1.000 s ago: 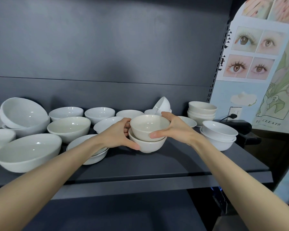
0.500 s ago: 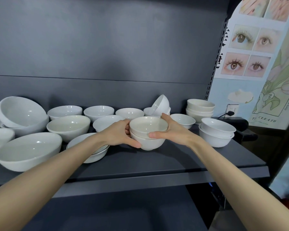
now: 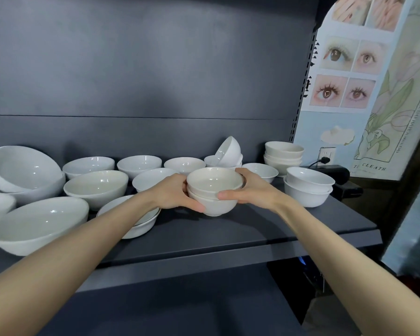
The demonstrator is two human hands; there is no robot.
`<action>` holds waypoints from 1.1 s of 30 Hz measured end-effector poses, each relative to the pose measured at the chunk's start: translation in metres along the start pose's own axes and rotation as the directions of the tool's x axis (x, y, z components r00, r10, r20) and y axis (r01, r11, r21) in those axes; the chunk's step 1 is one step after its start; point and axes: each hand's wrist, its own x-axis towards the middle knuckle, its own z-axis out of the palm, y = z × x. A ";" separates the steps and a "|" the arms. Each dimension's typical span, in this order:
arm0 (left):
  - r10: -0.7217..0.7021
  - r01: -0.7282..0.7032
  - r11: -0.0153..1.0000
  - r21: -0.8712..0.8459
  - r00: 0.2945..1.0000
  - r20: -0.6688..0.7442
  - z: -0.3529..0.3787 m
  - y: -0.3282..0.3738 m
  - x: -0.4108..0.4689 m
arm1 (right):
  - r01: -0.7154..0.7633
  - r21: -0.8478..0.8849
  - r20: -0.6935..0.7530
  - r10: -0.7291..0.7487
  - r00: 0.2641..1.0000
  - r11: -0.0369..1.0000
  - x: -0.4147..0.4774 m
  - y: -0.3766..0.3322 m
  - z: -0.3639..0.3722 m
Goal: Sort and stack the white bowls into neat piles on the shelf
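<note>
A stack of two small white bowls (image 3: 214, 190) stands mid-shelf on the dark grey shelf (image 3: 264, 229). My left hand (image 3: 175, 194) grips its left side, thumb curled under the lower bowl. My right hand (image 3: 252, 190) grips the right side, thumb across the front. Two other piles stand to the right: a pile of two (image 3: 308, 186) near the shelf's right edge and a pile of three (image 3: 283, 157) at the back. Loose bowls of several sizes spread over the left half.
A tilted bowl (image 3: 229, 151) leans in another behind the held stack. Large bowls (image 3: 39, 224) and a rimmed pair (image 3: 141, 224) crowd the front left. A black device with a plugged cable (image 3: 332, 173) sits beyond the shelf's right end. Bare shelf lies front right.
The upper bowl has settled deeper into the lower one, so the stack looks tighter. Both hands keep their hold on its sides and stay in nearly the same place.
</note>
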 end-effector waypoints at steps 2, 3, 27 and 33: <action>0.007 -0.007 1.000 -0.011 1.000 -0.017 -0.001 0.001 0.000 | -0.018 0.009 -0.030 0.018 0.999 1.000 -0.001 0.003 0.000; 0.011 -0.012 1.000 -0.022 0.999 -0.039 -0.001 0.002 0.001 | -0.033 0.024 -0.051 0.034 0.998 0.999 -0.001 0.004 -0.001; 0.135 -0.210 0.944 -0.256 0.950 -0.282 0.051 0.119 0.161 | 0.022 -0.034 -0.293 -0.031 0.956 0.999 0.024 0.014 -0.207; 0.118 -0.204 0.956 -0.212 0.926 -0.358 0.075 0.144 0.224 | 0.030 -0.043 -0.268 -0.040 0.963 0.999 0.050 0.043 -0.277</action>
